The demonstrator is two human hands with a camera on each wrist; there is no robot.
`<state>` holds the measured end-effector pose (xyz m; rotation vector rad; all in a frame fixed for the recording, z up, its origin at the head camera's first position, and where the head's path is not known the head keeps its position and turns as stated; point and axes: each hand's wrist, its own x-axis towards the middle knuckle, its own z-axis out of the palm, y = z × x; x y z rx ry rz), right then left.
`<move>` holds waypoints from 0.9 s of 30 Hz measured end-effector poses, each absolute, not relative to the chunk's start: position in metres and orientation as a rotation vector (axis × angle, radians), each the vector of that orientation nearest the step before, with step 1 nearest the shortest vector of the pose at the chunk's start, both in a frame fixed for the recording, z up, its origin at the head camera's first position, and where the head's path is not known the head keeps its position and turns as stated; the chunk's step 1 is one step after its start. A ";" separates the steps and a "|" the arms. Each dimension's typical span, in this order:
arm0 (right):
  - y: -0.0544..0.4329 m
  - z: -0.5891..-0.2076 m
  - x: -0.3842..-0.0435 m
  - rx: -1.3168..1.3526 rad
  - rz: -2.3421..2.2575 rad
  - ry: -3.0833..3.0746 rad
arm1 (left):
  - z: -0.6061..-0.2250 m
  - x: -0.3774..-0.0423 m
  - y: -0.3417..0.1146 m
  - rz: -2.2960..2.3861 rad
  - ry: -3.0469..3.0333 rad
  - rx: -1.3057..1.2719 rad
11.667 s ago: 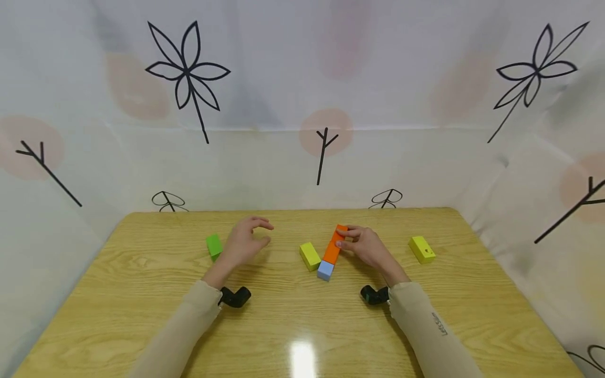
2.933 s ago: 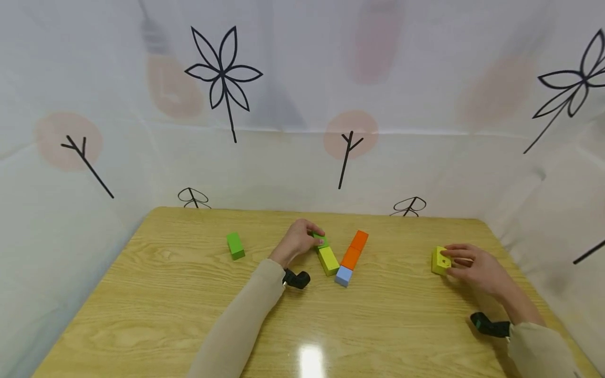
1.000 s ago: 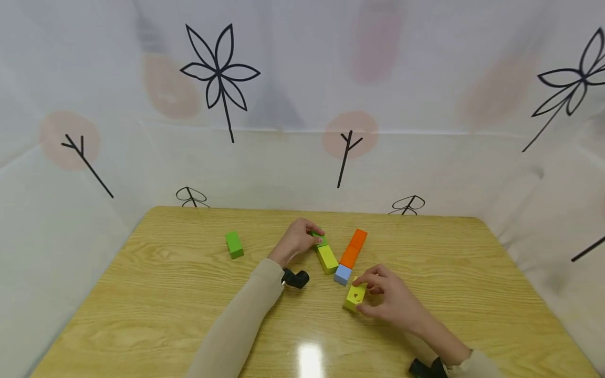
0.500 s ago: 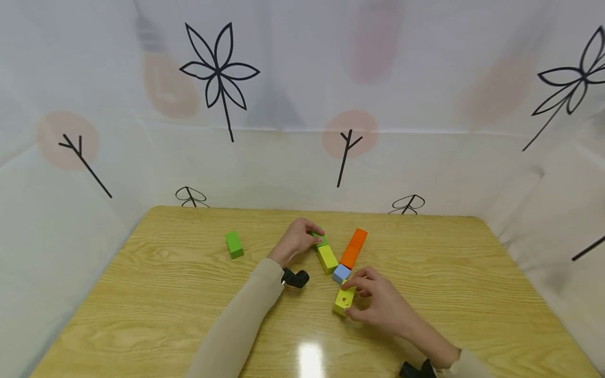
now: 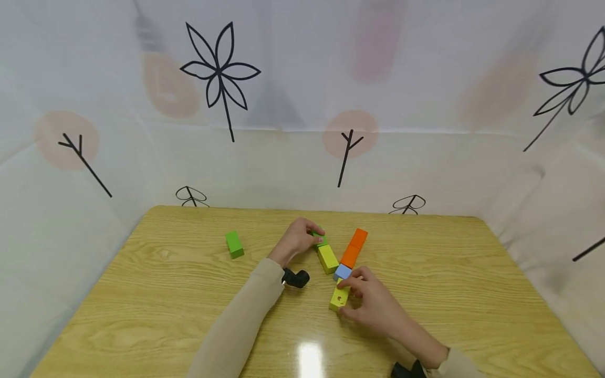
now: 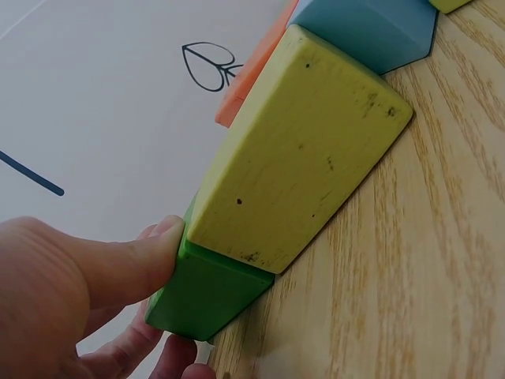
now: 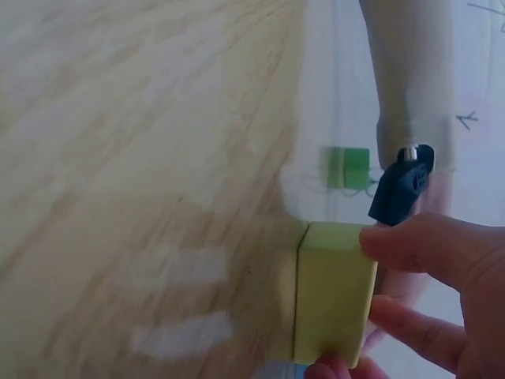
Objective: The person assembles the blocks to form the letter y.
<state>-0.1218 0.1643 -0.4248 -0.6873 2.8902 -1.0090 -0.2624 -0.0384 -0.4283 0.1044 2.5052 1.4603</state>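
Observation:
My left hand [image 5: 298, 239] pinches a green block [image 6: 209, 292] that butts against the end of a yellow block [image 5: 327, 259]. In the left wrist view this yellow block [image 6: 304, 150] lies on the table with dark specks on its side. My right hand [image 5: 375, 302] grips a second yellow block [image 5: 339, 296], with dark marks on its top, between thumb and fingers. In the right wrist view that yellow block [image 7: 335, 292] rests on the wood. Its far end is at the light blue block [image 5: 342, 272], which ends a line with two orange blocks [image 5: 353, 249].
Another green block [image 5: 234, 244] lies by itself on the left of the wooden table [image 5: 165, 294]. Behind the table hangs a pale cloth [image 5: 283, 168] printed with plant drawings. Each wrist carries a black camera [image 5: 296, 278].
My right hand has brought the marked yellow block from the far right to the near end of the blue block, sliding it left lately. My left hand has stayed at the green block since 2.9 seconds ago.

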 end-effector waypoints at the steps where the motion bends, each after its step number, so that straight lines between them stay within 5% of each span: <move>1: 0.164 -0.425 -0.122 -0.679 -0.996 2.904 | -0.428 -0.262 -0.038 1.458 2.506 0.104; 27: 0.161 -0.423 -0.130 -0.772 -0.913 2.937 | -0.425 -0.264 -0.038 1.390 2.528 0.088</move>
